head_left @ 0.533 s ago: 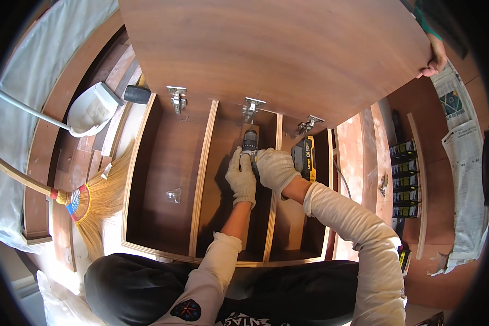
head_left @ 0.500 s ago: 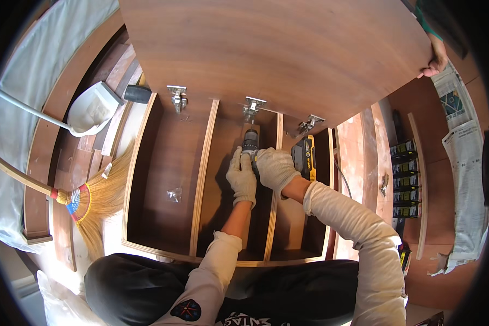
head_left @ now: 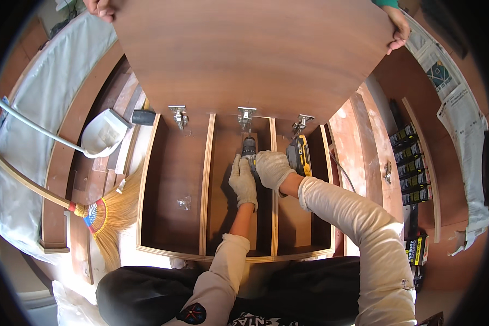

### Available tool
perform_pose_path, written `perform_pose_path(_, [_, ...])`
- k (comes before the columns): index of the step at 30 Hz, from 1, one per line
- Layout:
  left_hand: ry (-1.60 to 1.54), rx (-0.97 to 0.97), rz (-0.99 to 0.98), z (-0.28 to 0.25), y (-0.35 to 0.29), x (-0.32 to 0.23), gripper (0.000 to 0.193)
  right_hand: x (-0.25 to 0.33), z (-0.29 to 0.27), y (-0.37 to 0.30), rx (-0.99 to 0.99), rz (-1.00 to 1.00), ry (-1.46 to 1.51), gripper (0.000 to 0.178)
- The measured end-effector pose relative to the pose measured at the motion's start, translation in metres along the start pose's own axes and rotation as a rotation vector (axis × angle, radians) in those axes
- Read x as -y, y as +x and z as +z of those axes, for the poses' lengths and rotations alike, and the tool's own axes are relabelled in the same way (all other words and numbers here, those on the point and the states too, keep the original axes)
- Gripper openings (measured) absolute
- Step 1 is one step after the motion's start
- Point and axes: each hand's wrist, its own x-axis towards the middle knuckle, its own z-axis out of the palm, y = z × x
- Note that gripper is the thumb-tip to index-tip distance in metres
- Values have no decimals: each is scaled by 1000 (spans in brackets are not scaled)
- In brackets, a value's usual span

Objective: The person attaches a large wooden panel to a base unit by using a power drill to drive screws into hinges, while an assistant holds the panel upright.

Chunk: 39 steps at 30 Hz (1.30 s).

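Observation:
A cordless drill (head_left: 249, 148), with a yellow and black battery (head_left: 299, 156), points away from me at the middle metal hinge (head_left: 247, 115). My right hand (head_left: 274, 169), in a white knit glove, is wrapped round the drill's grip. My left hand (head_left: 242, 182), gloved too, is closed against the drill body just behind the chuck. The hinge joins a large brown wood door panel (head_left: 244, 60) to a wooden cabinet box (head_left: 205, 179) with three compartments. Two more hinges sit along this joint, a left hinge (head_left: 177, 117) and a right hinge (head_left: 303, 123). The bit's tip is too small to make out.
Another person's hands, one hand (head_left: 399, 35) at the right and one hand (head_left: 99, 9) at the left, hold the panel. A straw broom (head_left: 114, 209), white dustpan (head_left: 106, 133) and black mallet head (head_left: 144, 117) lie left. A small clear packet (head_left: 184, 202) rests in the left compartment.
My view has shifted, and the panel now appears more upright and squarer to me. A second hand of the other person has come into sight at the upper left. Both my hands stay on the drill.

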Motion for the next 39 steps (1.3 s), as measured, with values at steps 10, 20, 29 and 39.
perform_pose_path(10, [-41,-30,49,-2,9,26,43,-1,11,-1,-98,-3,-9,29])
perform_pose_path(20, [-45,-48,79,0,12,27,39,-2,21,0,-218,-5,-55,25])
perform_pose_path(29, [51,-49,76,2,18,31,41,-3,17,9,-116,-35,-40,25])
perform_pose_path(39, [90,-18,87,2,11,23,45,-4,20,8,-58,-13,7,28])
